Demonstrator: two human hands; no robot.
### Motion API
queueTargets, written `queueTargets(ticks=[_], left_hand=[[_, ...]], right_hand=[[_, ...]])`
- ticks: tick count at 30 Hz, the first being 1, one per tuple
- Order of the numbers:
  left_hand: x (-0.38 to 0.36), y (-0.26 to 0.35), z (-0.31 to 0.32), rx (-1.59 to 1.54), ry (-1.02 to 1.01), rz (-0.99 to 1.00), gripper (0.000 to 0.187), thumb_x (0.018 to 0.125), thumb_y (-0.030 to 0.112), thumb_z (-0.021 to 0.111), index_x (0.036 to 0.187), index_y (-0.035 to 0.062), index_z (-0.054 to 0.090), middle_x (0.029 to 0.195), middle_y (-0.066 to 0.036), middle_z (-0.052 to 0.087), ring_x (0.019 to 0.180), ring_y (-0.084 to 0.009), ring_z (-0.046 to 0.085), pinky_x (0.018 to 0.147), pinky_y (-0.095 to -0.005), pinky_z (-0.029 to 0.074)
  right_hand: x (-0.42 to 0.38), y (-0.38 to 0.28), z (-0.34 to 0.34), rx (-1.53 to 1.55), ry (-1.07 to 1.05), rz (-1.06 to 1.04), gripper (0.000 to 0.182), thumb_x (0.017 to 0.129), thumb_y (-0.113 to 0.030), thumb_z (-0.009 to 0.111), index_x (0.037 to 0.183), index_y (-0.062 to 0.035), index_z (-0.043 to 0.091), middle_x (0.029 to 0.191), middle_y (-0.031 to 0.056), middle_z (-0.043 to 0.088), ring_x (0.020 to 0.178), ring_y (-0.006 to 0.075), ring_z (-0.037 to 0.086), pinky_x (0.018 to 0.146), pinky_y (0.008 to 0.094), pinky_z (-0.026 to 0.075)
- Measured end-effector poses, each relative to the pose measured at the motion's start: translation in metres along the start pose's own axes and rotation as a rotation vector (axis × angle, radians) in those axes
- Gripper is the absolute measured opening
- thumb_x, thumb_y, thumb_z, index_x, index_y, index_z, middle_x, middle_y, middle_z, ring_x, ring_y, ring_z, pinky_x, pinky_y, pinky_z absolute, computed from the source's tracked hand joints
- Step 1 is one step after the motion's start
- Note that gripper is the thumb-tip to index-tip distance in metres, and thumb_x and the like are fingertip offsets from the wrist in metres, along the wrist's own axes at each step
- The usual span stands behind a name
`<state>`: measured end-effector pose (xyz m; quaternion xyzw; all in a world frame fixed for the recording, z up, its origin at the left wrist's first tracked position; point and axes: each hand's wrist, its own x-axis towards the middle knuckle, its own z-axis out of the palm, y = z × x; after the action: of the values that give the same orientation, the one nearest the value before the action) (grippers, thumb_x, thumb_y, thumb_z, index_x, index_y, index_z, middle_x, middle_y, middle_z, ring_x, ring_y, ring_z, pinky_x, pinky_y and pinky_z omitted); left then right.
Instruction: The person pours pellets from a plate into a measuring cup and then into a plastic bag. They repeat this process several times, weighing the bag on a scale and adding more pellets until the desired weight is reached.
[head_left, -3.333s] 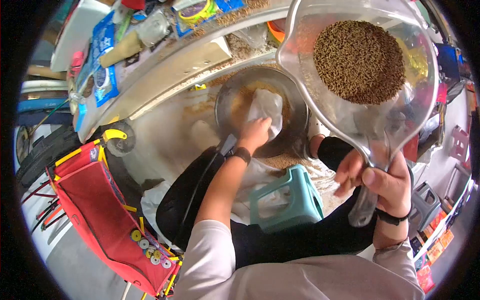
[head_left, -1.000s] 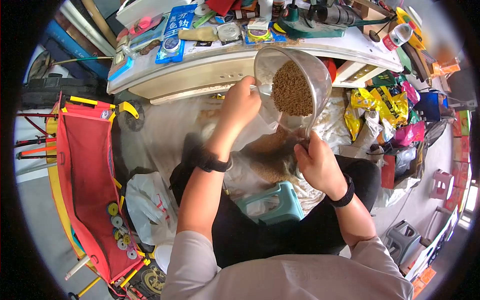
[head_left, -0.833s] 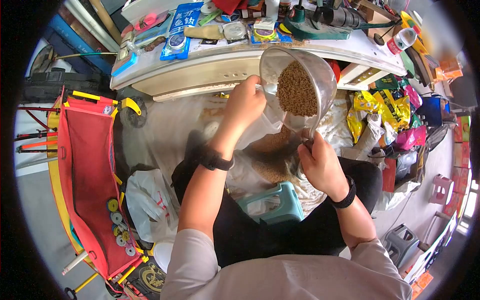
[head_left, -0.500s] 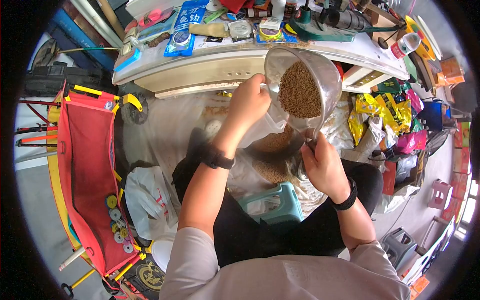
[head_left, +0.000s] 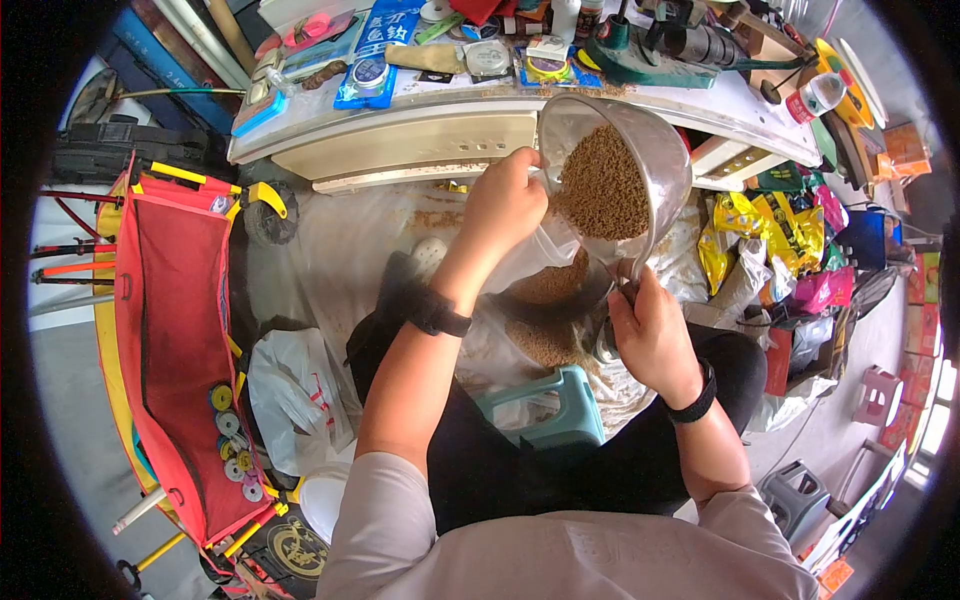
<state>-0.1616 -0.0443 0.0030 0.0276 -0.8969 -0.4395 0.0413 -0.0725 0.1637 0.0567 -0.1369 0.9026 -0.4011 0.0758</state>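
Observation:
My right hand [head_left: 655,335] is wrapped around the handle of a clear bowl-shaped scoop [head_left: 668,165]. Brown pellets [head_left: 605,185] lie inside it, and the scoop is tilted with its mouth toward the left. At the scoop's left rim, my left hand [head_left: 508,200] is closed on the edge of a translucent plastic bag [head_left: 535,255]. Lower down, beneath the scoop, more brown pellets [head_left: 550,283] show in a dark round container, partly hidden by the bag and scoop. Another patch of pellets [head_left: 540,342] shows just in front of it.
A teal stool [head_left: 560,405] stands between my knees. Ahead runs a white bench [head_left: 440,105] covered with packets and tools. To the left is a red open bag [head_left: 180,330] with spools, beside a white plastic bag [head_left: 295,400]. Yellow packets [head_left: 775,225] are piled on the right.
The whole view has shifted slightly, with the bench and hands sitting a little farther right in the picture. Both hands keep their holds, and the scoop stays similarly tilted.

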Motion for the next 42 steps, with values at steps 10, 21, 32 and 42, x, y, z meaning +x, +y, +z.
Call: queueTargets(ticks=[10,21,32,42], left_hand=[[-0.0012,-0.0018,0.0014,0.029,0.051,0.076,0.025,0.08,0.007,0.049,0.102,-0.0012,0.059,0.092,-0.023,0.064,0.088,-0.0364,0.062,0.078,-0.0403,0.047],[-0.0006,-0.0004,0.0011,0.024,0.024,0.033,0.026,0.079,0.007,0.049,0.101,0.004,0.061,0.094,-0.022,0.065,0.092,-0.0385,0.061,0.081,-0.0461,0.046],[0.0002,-0.0055,0.0045,0.038,0.047,0.076,0.027,0.079,0.008,0.048,0.103,0.0036,0.06,0.094,-0.022,0.064,0.092,-0.0391,0.06,0.081,-0.0466,0.046],[0.0002,-0.0046,0.0044,0.012,0.024,0.065,0.026,0.078,0.007,0.05,0.102,0.0035,0.06,0.093,-0.022,0.065,0.091,-0.0383,0.061,0.079,-0.0458,0.047]], right_hand=[[-0.0003,0.001,-0.0003,-0.038,-0.019,0.003,0.026,0.085,-0.008,0.055,0.101,0.0097,0.044,0.065,0.0268,0.056,0.063,0.0468,0.055,0.055,0.0529,0.042],[-0.0002,0.0028,0.0014,-0.054,0.013,-0.051,0.029,0.085,-0.009,0.056,0.102,0.012,0.044,0.066,0.0277,0.056,0.065,0.0464,0.056,0.057,0.0517,0.044],[0.0006,0.001,0.0003,-0.053,-0.018,-0.005,0.028,0.085,-0.009,0.055,0.101,0.0114,0.044,0.066,0.0274,0.056,0.065,0.0459,0.056,0.057,0.0514,0.044],[0.0007,0.0025,0.0009,-0.058,-0.005,-0.031,0.025,0.085,-0.009,0.055,0.097,0.0099,0.044,0.065,0.0268,0.055,0.065,0.0461,0.056,0.056,0.0512,0.043]])
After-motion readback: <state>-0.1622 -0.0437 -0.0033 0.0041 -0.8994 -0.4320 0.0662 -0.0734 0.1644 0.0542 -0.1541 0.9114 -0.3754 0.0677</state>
